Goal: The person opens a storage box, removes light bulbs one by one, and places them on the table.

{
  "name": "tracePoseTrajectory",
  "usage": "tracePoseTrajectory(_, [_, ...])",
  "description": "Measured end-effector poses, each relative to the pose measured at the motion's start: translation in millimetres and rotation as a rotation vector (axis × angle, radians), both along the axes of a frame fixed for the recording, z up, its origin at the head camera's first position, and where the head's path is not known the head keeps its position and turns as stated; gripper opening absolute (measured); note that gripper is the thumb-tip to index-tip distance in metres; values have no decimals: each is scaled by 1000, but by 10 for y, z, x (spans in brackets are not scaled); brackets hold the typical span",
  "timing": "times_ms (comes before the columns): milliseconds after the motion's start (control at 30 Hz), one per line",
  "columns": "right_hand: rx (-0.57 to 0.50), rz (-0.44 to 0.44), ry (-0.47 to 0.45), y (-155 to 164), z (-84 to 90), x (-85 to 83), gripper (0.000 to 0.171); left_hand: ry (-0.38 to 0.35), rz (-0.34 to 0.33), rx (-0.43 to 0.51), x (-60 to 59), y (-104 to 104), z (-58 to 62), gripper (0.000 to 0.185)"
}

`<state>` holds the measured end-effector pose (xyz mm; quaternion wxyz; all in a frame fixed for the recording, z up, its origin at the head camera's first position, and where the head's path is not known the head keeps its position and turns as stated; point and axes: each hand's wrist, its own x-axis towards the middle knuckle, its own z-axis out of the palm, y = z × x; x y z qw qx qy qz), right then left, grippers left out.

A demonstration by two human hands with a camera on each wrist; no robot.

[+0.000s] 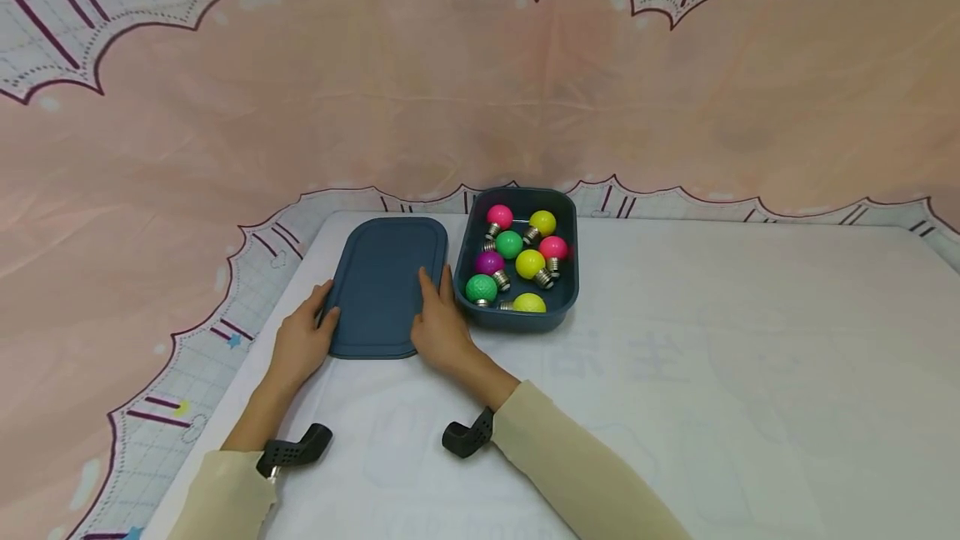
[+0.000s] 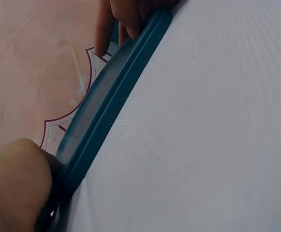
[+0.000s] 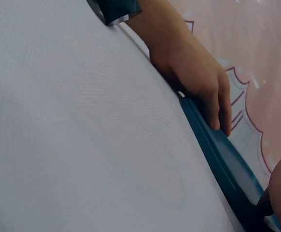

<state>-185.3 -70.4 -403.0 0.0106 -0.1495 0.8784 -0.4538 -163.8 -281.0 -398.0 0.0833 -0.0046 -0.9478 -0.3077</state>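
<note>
A dark blue lid (image 1: 386,286), rectangular with rounded corners, lies on the white table. My left hand (image 1: 303,340) holds its left edge between thumb and fingers. At the opposite edge, my right hand (image 1: 444,327) grips the lid, the index finger lying along its top. The left wrist view shows the lid's rim (image 2: 118,94) side-on, low over the white surface. Close to my right hand stands a dark blue box (image 1: 517,320) holding several small bulbs in pink, yellow, green and purple, such as a yellow bulb (image 1: 530,263). The fingertips under the lid are hidden.
White table surface (image 1: 750,373) extends to the right of the box and toward me. A patterned peach-coloured cloth (image 1: 525,98) rises behind the table and runs along its left side. A black wrist camera (image 1: 296,448) sits on each forearm.
</note>
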Motion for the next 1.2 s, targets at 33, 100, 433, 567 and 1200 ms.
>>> tracePoseTrajectory(33, [11,2,6,-1,-1,-3,66,1,0,-5,-4,1,1,50])
tracePoseTrajectory(100, [39,3,23,-6,-3,-5,67,2,-1,-8,-4,6,6,49])
tracePoseTrajectory(433, [134,29,13,-15,10,36,64,53,-6,-35,-25,-6,-54,49])
tracePoseTrajectory(567, [77,36,-8,3,8,43,64,52,-8,-37,-38,-13,-82,50])
tracePoseTrajectory(1200, [-174,241,126,244,420,238,55,255,2,134,18,151,138,46])
